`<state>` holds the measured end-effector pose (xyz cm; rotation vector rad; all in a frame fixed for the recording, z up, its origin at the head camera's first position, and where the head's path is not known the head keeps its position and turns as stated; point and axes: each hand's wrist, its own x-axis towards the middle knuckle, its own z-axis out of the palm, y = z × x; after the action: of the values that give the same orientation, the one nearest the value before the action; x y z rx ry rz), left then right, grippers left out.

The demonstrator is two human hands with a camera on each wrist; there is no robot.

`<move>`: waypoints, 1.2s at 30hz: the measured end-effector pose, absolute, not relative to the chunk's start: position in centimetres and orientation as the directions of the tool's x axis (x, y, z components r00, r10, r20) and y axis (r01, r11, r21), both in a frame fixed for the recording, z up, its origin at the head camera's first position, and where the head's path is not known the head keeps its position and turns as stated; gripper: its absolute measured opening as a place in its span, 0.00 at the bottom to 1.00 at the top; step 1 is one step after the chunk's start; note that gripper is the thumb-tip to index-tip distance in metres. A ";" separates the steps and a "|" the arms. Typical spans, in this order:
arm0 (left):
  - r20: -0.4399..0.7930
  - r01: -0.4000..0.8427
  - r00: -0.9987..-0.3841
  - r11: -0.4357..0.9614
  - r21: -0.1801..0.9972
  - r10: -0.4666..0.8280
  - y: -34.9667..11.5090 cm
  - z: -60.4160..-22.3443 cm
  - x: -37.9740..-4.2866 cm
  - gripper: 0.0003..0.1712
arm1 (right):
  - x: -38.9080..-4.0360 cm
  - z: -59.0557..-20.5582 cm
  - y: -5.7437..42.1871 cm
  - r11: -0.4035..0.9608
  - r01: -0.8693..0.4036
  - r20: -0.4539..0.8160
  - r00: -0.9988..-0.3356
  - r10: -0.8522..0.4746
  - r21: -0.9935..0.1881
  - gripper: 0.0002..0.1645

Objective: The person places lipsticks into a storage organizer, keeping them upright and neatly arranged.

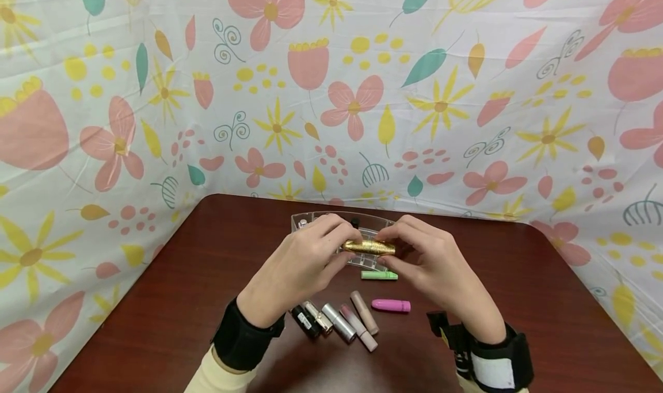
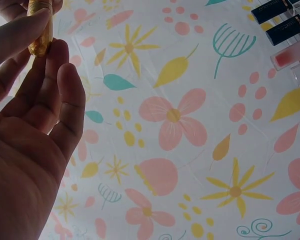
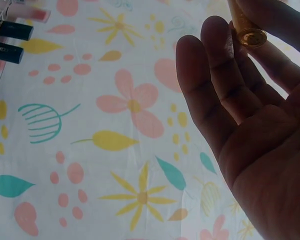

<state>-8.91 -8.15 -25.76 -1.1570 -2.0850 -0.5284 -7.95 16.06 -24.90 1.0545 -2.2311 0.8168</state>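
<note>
In the head view, a shiny gold lipstick tube [image 1: 369,247] lies level between my two hands, close above a clear plastic organizer [image 1: 369,262]. My left hand [image 1: 305,260] pinches its left end between thumb and fingertips. The right end is held by my right hand [image 1: 430,258], also with thumb and fingers. The left wrist view catches the tube [image 2: 40,42] under my left thumb, other fingers loosely bent below. From the right wrist, the round gold end of the tube [image 3: 251,37] shows by my fingers. My hands hide part of the organizer.
A green tube [image 1: 379,275] lies just in front of the organizer, with a magenta tube [image 1: 391,306] nearer me. Left of that are a beige tube [image 1: 365,312], a pink gloss [image 1: 358,327], a silver tube [image 1: 338,323] and a black tube [image 1: 305,322]. Floral cloth [image 1: 352,105] hangs behind the table.
</note>
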 end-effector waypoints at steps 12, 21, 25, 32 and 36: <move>0.790 0.840 -0.297 0.541 -0.052 0.537 -8.0 -25.6 -9.0 0.13 | -8.0 -25.2 15.8 0.476 -0.785 0.626 -0.610 -0.486 -0.396 0.20; 0.757 0.827 -0.364 0.562 -0.006 0.543 -8.2 -25.6 -8.9 0.14 | -8.1 -25.4 15.5 0.473 -0.787 0.645 -0.605 -0.468 -0.395 0.19; 0.708 0.860 -0.409 0.504 0.087 0.576 -8.4 -25.7 -8.9 0.17 | -8.1 -25.3 15.7 0.472 -0.790 0.660 -0.599 -0.455 -0.392 0.19; 0.694 0.871 -0.417 0.477 0.120 0.586 -8.4 -25.6 -8.9 0.12 | -8.1 -25.1 15.5 0.454 -0.808 0.674 -0.574 -0.465 -0.375 0.18; 0.686 0.865 -0.424 0.488 0.115 0.591 -8.5 -25.7 -8.8 0.11 | -8.0 -25.1 15.3 0.458 -0.805 0.669 -0.579 -0.466 -0.377 0.18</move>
<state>-8.84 -8.54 -25.67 -1.1950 -2.1590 -0.6216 -7.98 15.34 -25.08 1.0601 -2.2336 0.9460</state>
